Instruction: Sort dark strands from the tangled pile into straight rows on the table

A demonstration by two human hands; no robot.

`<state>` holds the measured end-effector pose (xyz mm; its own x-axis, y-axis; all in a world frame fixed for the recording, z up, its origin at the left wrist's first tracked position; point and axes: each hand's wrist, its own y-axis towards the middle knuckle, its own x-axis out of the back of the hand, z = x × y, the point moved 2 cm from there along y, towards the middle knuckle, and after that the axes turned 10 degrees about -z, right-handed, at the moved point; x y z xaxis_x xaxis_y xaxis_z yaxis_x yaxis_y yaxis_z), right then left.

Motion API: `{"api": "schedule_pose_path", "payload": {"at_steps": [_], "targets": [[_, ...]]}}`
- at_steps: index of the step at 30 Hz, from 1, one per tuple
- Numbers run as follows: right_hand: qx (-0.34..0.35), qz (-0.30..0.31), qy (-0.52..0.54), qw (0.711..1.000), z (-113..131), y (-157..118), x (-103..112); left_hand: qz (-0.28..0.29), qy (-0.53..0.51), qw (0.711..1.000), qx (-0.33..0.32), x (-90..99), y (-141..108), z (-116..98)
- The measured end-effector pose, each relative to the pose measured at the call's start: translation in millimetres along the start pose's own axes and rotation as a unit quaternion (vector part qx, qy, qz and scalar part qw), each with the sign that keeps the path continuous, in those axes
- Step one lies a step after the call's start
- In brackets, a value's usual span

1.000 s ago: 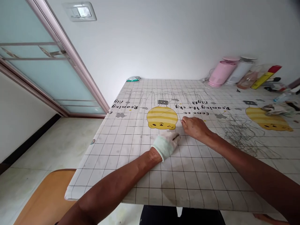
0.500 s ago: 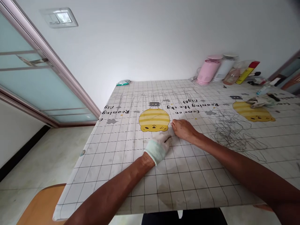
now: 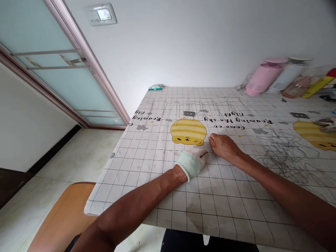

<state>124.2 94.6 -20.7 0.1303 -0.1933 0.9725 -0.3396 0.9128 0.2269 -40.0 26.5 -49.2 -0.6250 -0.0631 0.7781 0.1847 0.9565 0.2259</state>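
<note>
- Glove (image 3: pixel 191 163), white with a pale green cuff, is on the left hand (image 3: pixel 197 156), which rests on the tabletop (image 3: pixel 223 210) near the front.
- Fingers of that hand bend down and away, so I can't tell how far open it is or if it has hold of anything.
- The right hand (image 3: pixel 223 145) has no glove. It is curled up tight like a fist, just beside the left one, with a little gap between them. I can't tell if something tiny is tucked inside.
- A yellow striped bear picture (image 3: pixel 188 131) is printed on the cloth just past the left hand. The bear is upside down.
- Black scribbles (image 3: pixel 278 150) are to the right of the right hand.
- Far back on the right stand a pink round thing (image 3: pixel 264 77), a white one (image 3: pixel 286 77) and a see-through bottle (image 3: pixel 296 87).
- A green and white packet (image 3: pixel 156 87) lies at the back left corner.
- An orange-brown seat (image 3: pixel 63 213) is beside the tabletop on the left.
</note>
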Motion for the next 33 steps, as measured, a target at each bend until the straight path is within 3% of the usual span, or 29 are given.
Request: {"api": "schedule_pose_path", "payload": {"at_steps": [5, 9, 13, 17, 19, 25, 33], "targets": [[0.009, -0.021, 0.034, 0.999, 0, 4, -1, 0.015, 0.006, 1.0, -0.021, 2.3, 1, -3], [0.01, -0.037, 0.043, 0.998, 13, 17, 8, 0.026, 0.022, 0.999, -0.038, 5.9, 1, -7], [-0.018, -0.027, 0.074, 0.997, 40, 52, 27, 0.039, 0.034, 0.998, -0.034, 6.9, 1, -9], [-0.089, 0.052, 0.163, 0.981, 69, 103, 32, 0.065, 0.028, 0.997, -0.018, 7.0, 4, -8], [-0.134, 0.076, 0.181, 0.971, 80, 130, 27, 0.074, 0.021, 0.997, -0.018, 7.6, 5, -8], [-0.154, 0.085, 0.152, 0.973, 101, 199, -1, 0.09, 0.011, 0.996, -0.02, 6.7, 6, -8], [-0.157, 0.099, 0.127, 0.974, 106, 236, -28, 0.074, -0.031, 0.997, -0.018, 7.5, 6, -9]]}}
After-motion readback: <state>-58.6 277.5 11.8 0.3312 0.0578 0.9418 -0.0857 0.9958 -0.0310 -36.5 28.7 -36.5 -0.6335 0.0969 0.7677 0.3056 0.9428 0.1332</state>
